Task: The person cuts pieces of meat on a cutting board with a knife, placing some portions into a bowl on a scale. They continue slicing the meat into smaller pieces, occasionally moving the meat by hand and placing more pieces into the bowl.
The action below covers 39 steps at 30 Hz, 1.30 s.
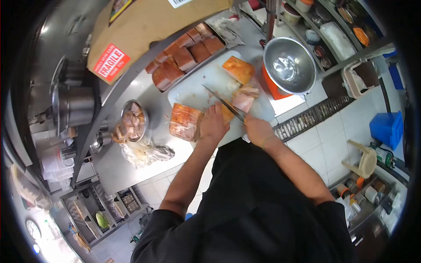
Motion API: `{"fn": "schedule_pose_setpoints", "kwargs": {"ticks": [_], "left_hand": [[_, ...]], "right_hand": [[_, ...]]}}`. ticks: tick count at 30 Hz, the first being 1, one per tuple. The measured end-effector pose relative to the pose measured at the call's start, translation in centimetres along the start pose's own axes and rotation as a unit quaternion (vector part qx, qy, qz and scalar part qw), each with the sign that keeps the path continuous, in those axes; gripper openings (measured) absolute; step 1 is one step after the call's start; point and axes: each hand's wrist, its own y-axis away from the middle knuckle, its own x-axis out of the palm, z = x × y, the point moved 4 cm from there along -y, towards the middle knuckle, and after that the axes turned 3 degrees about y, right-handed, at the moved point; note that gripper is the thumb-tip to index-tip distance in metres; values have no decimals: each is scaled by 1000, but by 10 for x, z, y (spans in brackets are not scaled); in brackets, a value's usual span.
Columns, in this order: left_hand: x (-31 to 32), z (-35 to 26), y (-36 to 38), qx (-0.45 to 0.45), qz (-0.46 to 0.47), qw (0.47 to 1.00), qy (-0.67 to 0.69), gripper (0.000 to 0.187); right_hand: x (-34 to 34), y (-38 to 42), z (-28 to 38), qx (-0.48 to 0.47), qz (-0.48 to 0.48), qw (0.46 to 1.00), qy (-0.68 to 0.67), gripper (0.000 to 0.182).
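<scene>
My right hand is closed round the handle of a kitchen knife, its long blade slanting up and left across a piece of pork belly with orange skin. My left hand grips that piece from its left side, fingers close to the blade. Beneath lies a white cutting board. To the left of my left hand sits a large pork belly slab, partly glossy as if wrapped in film. A cut chunk with pale flesh lies beyond the knife, and an orange-skinned block rests farther up the board.
A metal tray of browned pork blocks stands behind the board. At left are a bowl of meat pieces and crumpled plastic wrap. A steel bowl stands at right. A cardboard box overhangs the counter.
</scene>
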Motion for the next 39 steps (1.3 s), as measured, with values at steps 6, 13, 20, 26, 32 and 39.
{"fn": "schedule_pose_setpoints", "kwargs": {"ticks": [6,13,20,26,32,39], "left_hand": [[-18,0,-7,-39,-2,995,91,96],[-111,2,-93,-32,-170,975,141,90],[-160,13,-222,-65,-163,982,67,88],[-145,26,-247,-154,-211,964,-42,84],[-145,34,-244,-213,-217,953,-3,88],[-137,45,-246,-148,-331,932,27,83]], "right_hand": [[-11,23,-22,17,25,1000,-7,32],[-6,23,-24,42,26,999,-15,36],[-5,28,-20,49,11,999,-4,38],[3,27,-25,30,-10,999,-7,38],[-1,27,-25,37,-9,999,-5,37],[-10,51,-18,4,-45,999,-3,34]]}}
